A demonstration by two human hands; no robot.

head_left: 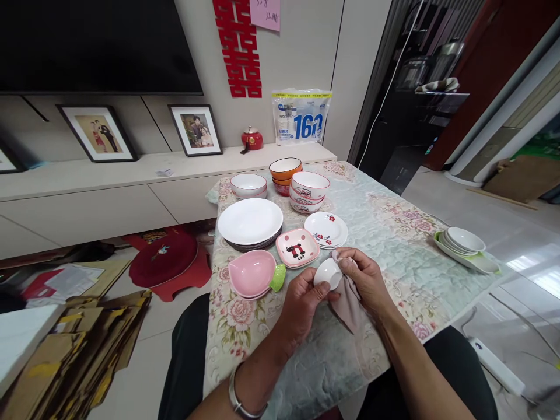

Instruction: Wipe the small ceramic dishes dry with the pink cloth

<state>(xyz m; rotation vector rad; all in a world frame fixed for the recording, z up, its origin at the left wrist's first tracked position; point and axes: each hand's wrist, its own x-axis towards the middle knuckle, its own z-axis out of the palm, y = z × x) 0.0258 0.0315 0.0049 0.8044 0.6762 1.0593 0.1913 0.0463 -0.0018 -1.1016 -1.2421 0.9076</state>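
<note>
My left hand [306,294] grips a small white dish [328,273] by its left and lower edge. On the dish's right edge, my right hand [359,275] pinches a greyish-pink cloth [349,303], which hangs down over the tablecloth. Just beyond the hands lie a square pink-rimmed dish with a cat picture [298,248] and a stack of flowered white plates [326,230]. Left of my left hand sits a pink strawberry-shaped bowl [252,273] with a green leaf end, seemingly stacked on another.
Large white plates [250,221] are stacked behind the pink bowl. Farther back stand white bowls [310,185], orange bowls [285,169] and a pale bowl [248,185]. Small white dishes [465,240] rest on a green-edged tray [487,264] near the table's right edge. A red stool [168,259] stands left.
</note>
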